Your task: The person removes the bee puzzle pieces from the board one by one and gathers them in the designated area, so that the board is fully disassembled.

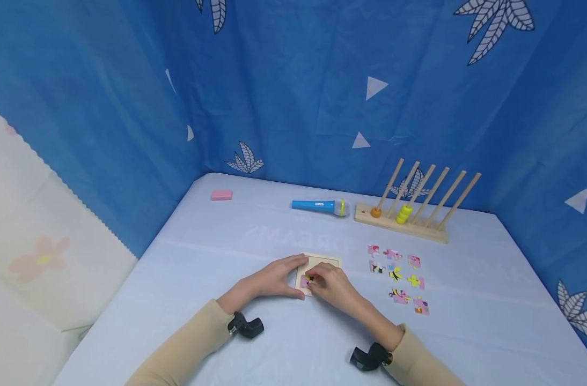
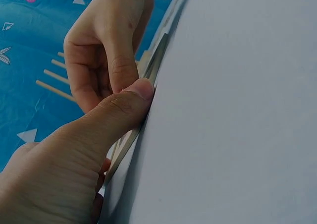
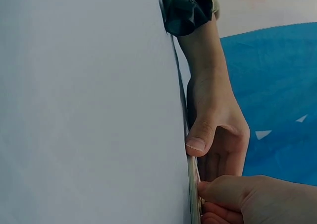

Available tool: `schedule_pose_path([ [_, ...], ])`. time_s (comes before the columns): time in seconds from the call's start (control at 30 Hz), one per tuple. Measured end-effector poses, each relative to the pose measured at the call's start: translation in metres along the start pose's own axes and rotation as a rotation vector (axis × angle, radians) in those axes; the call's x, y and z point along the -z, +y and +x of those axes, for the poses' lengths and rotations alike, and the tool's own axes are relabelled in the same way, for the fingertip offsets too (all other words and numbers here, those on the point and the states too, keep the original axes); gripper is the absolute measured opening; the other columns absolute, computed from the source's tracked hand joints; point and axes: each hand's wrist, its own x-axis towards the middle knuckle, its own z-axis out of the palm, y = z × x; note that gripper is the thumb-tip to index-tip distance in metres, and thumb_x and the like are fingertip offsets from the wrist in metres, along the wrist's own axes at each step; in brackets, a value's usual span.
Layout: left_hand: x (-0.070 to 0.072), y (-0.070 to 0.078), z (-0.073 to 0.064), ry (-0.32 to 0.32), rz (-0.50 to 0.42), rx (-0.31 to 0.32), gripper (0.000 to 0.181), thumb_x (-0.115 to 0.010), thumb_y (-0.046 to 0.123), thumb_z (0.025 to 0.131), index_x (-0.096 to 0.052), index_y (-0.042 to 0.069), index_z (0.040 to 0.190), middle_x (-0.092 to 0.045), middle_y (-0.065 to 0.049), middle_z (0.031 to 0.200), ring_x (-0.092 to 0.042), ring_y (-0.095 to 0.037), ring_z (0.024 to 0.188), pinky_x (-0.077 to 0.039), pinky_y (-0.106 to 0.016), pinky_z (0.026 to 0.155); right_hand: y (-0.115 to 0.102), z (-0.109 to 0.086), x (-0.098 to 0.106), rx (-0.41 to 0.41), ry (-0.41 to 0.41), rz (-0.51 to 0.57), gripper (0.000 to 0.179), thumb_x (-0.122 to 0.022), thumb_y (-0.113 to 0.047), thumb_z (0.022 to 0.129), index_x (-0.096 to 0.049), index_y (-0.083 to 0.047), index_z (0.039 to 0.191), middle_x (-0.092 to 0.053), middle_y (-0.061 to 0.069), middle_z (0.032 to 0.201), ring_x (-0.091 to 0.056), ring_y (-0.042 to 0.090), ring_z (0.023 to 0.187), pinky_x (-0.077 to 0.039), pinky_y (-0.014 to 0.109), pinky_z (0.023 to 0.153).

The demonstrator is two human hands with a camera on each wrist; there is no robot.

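Note:
A small wooden puzzle tray (image 1: 328, 259) lies on the table in front of the person, its raised edge (image 3: 192, 189) showing side-on in the right wrist view. My left hand (image 1: 276, 276) spans its left side and holds it, thumb at the near edge and fingers at the far edge. Inside the frame, at the lower left, is a pink puzzle piece (image 1: 303, 282) with some yellow and black. My right hand (image 1: 333, 287) pinches at this piece with thumb and index finger, which partly hide it. In the left wrist view the left thumb (image 2: 136, 95) presses the tray's edge.
Several loose pink and yellow puzzle pieces (image 1: 395, 273) lie spread to the right of the tray. Behind them stands a wooden peg rack (image 1: 404, 227) with orange and yellow beads. A blue toy microphone (image 1: 315, 206) and a pink block (image 1: 221, 195) lie toward the back.

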Motion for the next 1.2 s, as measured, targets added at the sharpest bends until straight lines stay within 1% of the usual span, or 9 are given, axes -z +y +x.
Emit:
schedule_pose_path([
  [0.27, -0.001, -0.001, 0.0, 0.0, 0.0, -0.007, 0.092, -0.073, 0.054, 0.075, -0.038, 0.005, 0.144, -0.037, -0.01, 0.147, -0.031, -0.022, 0.136, -0.031, -0.038, 0.109, 0.002, 0.0, 0.002, 0.008, -0.025, -0.008, 0.026, -0.077, -0.011, 0.078, -0.069, -0.005, 0.103, -0.065, 0.0, 0.095, -0.056, 0.01, 0.08, -0.051, 0.025, 0.071],
  [0.47, 0.001, 0.002, 0.003, -0.009, -0.009, 0.006, 0.09, -0.074, 0.051, 0.076, -0.038, 0.005, 0.144, -0.036, -0.01, 0.148, -0.031, -0.023, 0.136, -0.031, -0.038, 0.109, 0.005, 0.0, 0.004, 0.022, -0.028, -0.008, 0.024, -0.076, -0.01, 0.078, -0.068, -0.005, 0.1, -0.064, 0.0, 0.092, -0.056, 0.01, 0.079, -0.05, 0.024, 0.069],
  [0.53, 0.001, 0.003, 0.003, -0.015, -0.007, 0.005, 0.091, -0.074, 0.051, 0.076, -0.038, 0.004, 0.144, -0.036, -0.01, 0.148, -0.031, -0.023, 0.136, -0.031, -0.038, 0.108, 0.004, -0.001, 0.012, 0.005, -0.027, 0.009, 0.025, -0.076, -0.01, 0.078, -0.068, -0.005, 0.101, -0.064, 0.0, 0.092, -0.058, 0.012, 0.081, -0.052, 0.027, 0.071],
  [0.63, 0.003, 0.003, 0.004, -0.015, 0.011, 0.009, 0.091, -0.074, 0.052, 0.075, -0.038, 0.004, 0.144, -0.036, -0.01, 0.147, -0.032, -0.023, 0.136, -0.031, -0.037, 0.109, 0.006, -0.005, 0.034, -0.034, -0.013, 0.026, 0.026, -0.076, -0.009, 0.078, -0.068, -0.004, 0.102, -0.065, 0.001, 0.093, -0.061, 0.016, 0.084, -0.054, 0.032, 0.073],
  [0.7, 0.004, 0.003, 0.005, -0.014, 0.021, 0.02, 0.091, -0.074, 0.052, 0.075, -0.038, 0.005, 0.144, -0.037, -0.01, 0.147, -0.032, -0.023, 0.135, -0.03, -0.036, 0.109, 0.01, -0.011, 0.054, -0.055, 0.004, 0.017, 0.027, -0.076, -0.008, 0.077, -0.068, -0.004, 0.103, -0.066, 0.002, 0.095, -0.062, 0.018, 0.085, -0.055, 0.037, 0.073],
  [0.77, 0.006, 0.003, 0.004, -0.011, 0.027, 0.038, 0.092, -0.075, 0.052, 0.074, -0.038, 0.005, 0.144, -0.037, -0.01, 0.147, -0.032, -0.023, 0.135, -0.03, -0.036, 0.109, 0.018, -0.02, 0.072, -0.077, 0.017, -0.009, 0.027, -0.076, -0.007, 0.077, -0.068, -0.004, 0.103, -0.066, 0.001, 0.095, -0.063, 0.018, 0.084, -0.056, 0.039, 0.072],
  [0.9, 0.007, 0.004, 0.002, -0.023, 0.016, 0.061, 0.092, -0.075, 0.052, 0.074, -0.037, 0.005, 0.144, -0.035, -0.011, 0.148, -0.031, -0.023, 0.136, -0.029, -0.036, 0.109, 0.037, -0.046, 0.098, -0.133, 0.022, -0.059, 0.028, -0.078, -0.006, 0.075, -0.069, -0.005, 0.102, -0.067, 0.0, 0.094, -0.063, 0.018, 0.083, -0.056, 0.041, 0.071],
  [1.0, 0.008, 0.004, 0.001, -0.028, 0.006, 0.065, 0.092, -0.074, 0.052, 0.075, -0.037, 0.005, 0.145, -0.035, -0.011, 0.148, -0.031, -0.024, 0.136, -0.029, -0.036, 0.109, 0.05, -0.064, 0.105, -0.168, 0.003, -0.087, 0.027, -0.078, -0.006, 0.076, -0.069, -0.007, 0.101, -0.067, -0.002, 0.094, -0.063, 0.016, 0.082, -0.056, 0.036, 0.07],
  [1.2, 0.005, 0.001, 0.0, -0.032, -0.012, 0.066, 0.093, -0.074, 0.053, 0.074, -0.036, 0.005, 0.145, -0.034, -0.011, 0.149, -0.03, -0.024, 0.136, -0.028, -0.036, 0.11, 0.069, -0.083, 0.1, -0.15, 0.017, -0.083, 0.025, -0.078, -0.005, 0.075, -0.069, -0.009, 0.099, -0.066, -0.003, 0.093, -0.063, 0.013, 0.08, -0.055, 0.029, 0.068],
])
